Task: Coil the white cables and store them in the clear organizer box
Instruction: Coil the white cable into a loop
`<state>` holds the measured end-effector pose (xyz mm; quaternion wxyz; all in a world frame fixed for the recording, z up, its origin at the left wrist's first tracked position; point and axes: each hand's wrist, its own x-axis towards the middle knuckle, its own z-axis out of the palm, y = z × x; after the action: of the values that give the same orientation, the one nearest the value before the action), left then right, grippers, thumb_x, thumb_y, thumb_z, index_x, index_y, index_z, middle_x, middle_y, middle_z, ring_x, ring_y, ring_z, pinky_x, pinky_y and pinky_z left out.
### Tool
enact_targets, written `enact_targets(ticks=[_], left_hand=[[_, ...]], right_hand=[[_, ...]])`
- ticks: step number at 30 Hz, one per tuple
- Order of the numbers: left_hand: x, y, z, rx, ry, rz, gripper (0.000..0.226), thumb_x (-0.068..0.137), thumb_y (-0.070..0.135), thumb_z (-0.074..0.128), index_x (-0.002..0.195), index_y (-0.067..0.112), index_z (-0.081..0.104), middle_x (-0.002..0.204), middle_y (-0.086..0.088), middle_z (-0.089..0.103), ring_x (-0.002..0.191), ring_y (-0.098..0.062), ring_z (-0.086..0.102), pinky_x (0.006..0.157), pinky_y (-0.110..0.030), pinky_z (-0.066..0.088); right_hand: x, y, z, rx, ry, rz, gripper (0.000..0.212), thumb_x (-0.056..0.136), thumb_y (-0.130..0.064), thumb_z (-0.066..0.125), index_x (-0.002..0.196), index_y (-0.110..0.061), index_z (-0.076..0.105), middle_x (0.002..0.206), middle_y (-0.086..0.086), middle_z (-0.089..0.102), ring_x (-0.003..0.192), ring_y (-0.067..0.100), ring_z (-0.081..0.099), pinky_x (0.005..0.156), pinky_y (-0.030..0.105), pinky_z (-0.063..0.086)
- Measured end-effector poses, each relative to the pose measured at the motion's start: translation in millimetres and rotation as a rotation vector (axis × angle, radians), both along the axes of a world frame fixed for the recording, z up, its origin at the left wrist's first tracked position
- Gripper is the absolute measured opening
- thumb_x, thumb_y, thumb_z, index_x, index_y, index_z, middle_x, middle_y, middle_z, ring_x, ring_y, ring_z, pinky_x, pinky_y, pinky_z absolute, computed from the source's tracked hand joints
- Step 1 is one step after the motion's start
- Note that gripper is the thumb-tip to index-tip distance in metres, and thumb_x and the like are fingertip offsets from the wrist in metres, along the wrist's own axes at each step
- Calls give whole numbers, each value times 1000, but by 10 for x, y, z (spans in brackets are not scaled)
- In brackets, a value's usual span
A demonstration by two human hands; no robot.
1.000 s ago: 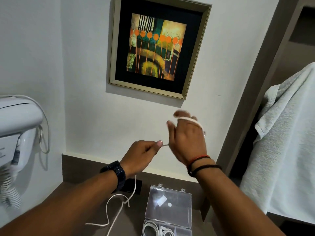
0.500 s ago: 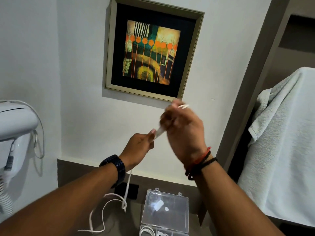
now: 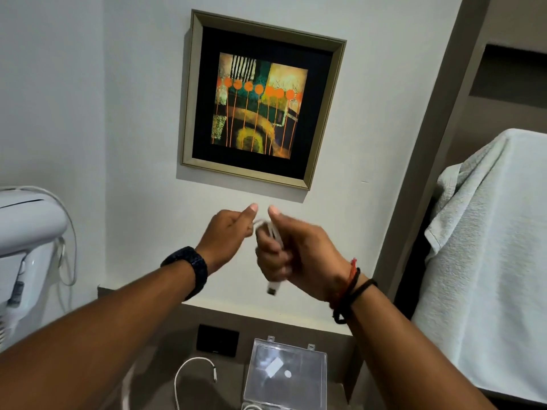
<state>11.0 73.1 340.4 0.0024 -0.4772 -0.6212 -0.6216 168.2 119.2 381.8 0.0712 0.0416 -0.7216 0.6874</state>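
Both hands are raised in front of the wall, close together. My right hand (image 3: 291, 248) grips a white cable (image 3: 275, 232) wound around its fingers, and the USB plug (image 3: 273, 287) hangs out below the fist. My left hand (image 3: 229, 233) pinches the same cable just left of it. On the brown counter below stands the clear organizer box (image 3: 285, 377) with its lid raised; a bit of white cable shows inside at the bottom edge. A loose part of white cable (image 3: 189, 365) arcs on the counter left of the box.
A framed painting (image 3: 263, 99) hangs on the wall above the hands. A white wall-mounted hair dryer (image 3: 26, 232) is at the left. A white towel (image 3: 488, 261) hangs at the right. A black wall socket (image 3: 217, 340) sits behind the counter.
The right hand has turned and dropped, wrapping more cable around its fingers, and the plug now dangles below it. The left hand has risen beside it. The loose cable on the counter has shortened.
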Motion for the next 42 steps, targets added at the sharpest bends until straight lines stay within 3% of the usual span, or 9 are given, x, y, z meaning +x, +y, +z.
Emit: enact_targets(ticks=[6, 9, 12, 16, 20, 24, 30, 36, 42], left_hand=[[255, 84, -171, -74, -18, -148, 59, 95, 45, 41, 42, 20, 29, 39, 10, 29, 43, -9, 20, 42, -18, 19], [273, 28, -162, -58, 53, -106, 57, 93, 45, 43, 44, 19, 29, 40, 9, 27, 41, -7, 21, 42, -14, 21], [205, -27, -84, 16, 140, -2, 60, 92, 41, 48, 42, 13, 33, 39, 8, 28, 39, -9, 24, 44, -21, 25], [56, -54, 32, 75, 175, 121, 62, 92, 38, 51, 45, 2, 34, 44, -4, 28, 43, -15, 26, 50, -30, 26], [55, -59, -2, 52, 18, 48, 59, 95, 42, 43, 43, 14, 42, 44, -2, 38, 41, -6, 40, 56, -29, 41], [314, 22, -212, 62, -198, -240, 46, 95, 32, 43, 50, 28, 54, 50, 11, 51, 50, -7, 43, 51, -18, 37], [533, -38, -413, -6, -63, -300, 39, 86, 52, 40, 59, 25, 45, 53, 11, 40, 54, -9, 34, 53, -18, 33], [348, -262, -273, -69, 357, -115, 27, 92, 41, 42, 71, 32, 56, 55, 0, 51, 52, -14, 46, 54, -35, 41], [54, -444, -25, -75, 529, -21, 25, 86, 40, 53, 87, 20, 68, 73, 17, 64, 65, -6, 60, 59, -25, 49]], right_hand=[[-43, -31, 333, -73, 693, -603, 4, 86, -16, 50, 84, -14, 48, 69, -4, 48, 61, 7, 47, 56, 20, 39], [-39, 230, 267, 719, 752, -1221, 12, 95, -21, 44, 89, -11, 44, 74, -1, 48, 66, 8, 46, 62, 19, 33], [-1, 411, -44, 1561, 106, -1176, 45, 97, -42, 28, 82, -10, 55, 77, 14, 59, 70, 29, 52, 65, 31, 28], [76, 255, -209, 859, -222, -547, 63, 96, -55, 17, 55, -17, 45, 54, -1, 52, 51, 17, 47, 56, 30, 37], [52, -15, -122, 79, -22, -47, 47, 95, -39, 29, 57, -14, 39, 44, -7, 33, 42, 12, 25, 48, 28, 19], [19, -222, 120, -167, 299, -15, 28, 88, -27, 33, 70, -12, 49, 55, -3, 38, 53, 13, 35, 56, 29, 27], [-57, -38, 430, 437, 702, -1010, 22, 99, -24, 36, 83, -16, 48, 70, -7, 47, 63, 5, 45, 55, 15, 39], [-44, 327, -1, 1675, 146, -1118, 35, 99, -29, 29, 86, -6, 52, 79, 17, 62, 70, 34, 55, 66, 37, 37], [-9, 217, -254, 956, -161, -539, 62, 95, -56, 18, 52, -16, 37, 55, 2, 44, 52, 20, 42, 59, 32, 39]])
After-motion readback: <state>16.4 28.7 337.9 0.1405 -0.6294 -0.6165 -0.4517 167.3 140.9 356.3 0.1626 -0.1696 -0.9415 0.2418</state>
